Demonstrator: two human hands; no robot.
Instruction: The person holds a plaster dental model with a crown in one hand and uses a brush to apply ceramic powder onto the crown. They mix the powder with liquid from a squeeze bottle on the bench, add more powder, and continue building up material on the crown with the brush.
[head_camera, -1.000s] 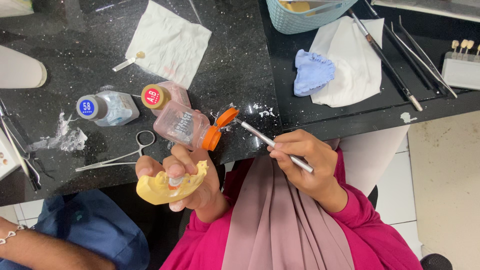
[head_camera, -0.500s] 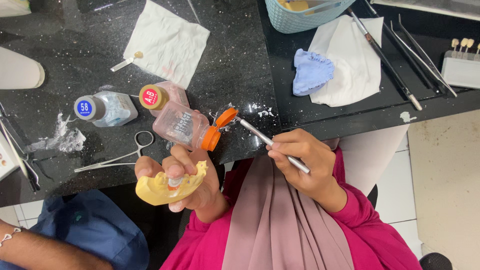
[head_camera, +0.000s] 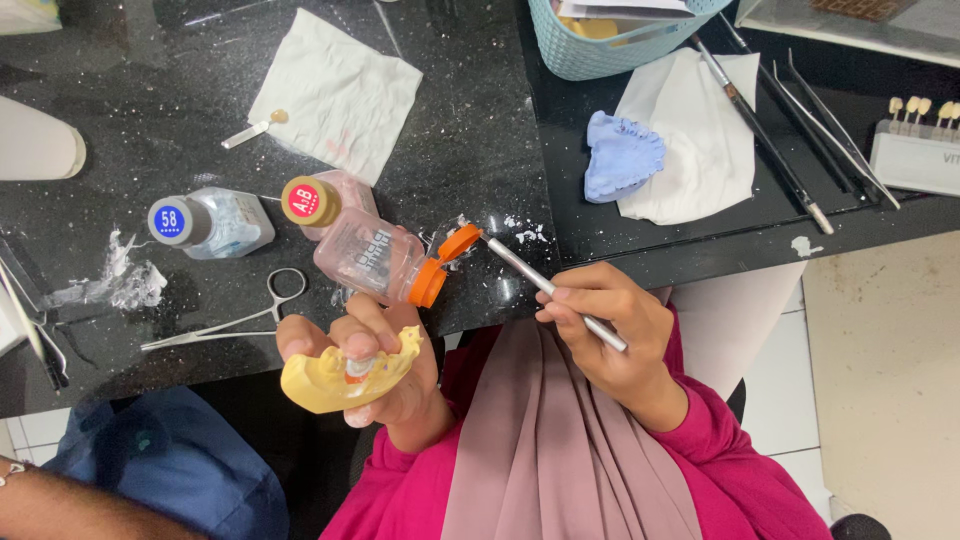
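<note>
My left hand (head_camera: 385, 375) grips a yellow dental cast (head_camera: 330, 375) with a small pink and white piece set in it, held just below the black counter's front edge. My right hand (head_camera: 610, 320) holds a thin metal instrument (head_camera: 550, 290) like a pen. Its tip reaches the open orange flip cap of a clear pink-tinted bottle (head_camera: 375, 258) that lies on its side on the counter.
A bottle with a round red-topped cap (head_camera: 312, 200), a bottle with a blue-topped cap (head_camera: 200, 222), metal forceps (head_camera: 230, 320), a white tissue (head_camera: 335, 95), a blue cast (head_camera: 622, 155) on a cloth, long tools (head_camera: 790, 110), a teal basket (head_camera: 610, 40). Another person's arm (head_camera: 70, 505) shows bottom left.
The instrument tip has edged slightly closer to the orange cap. My left hand and the yellow cast have barely moved.
</note>
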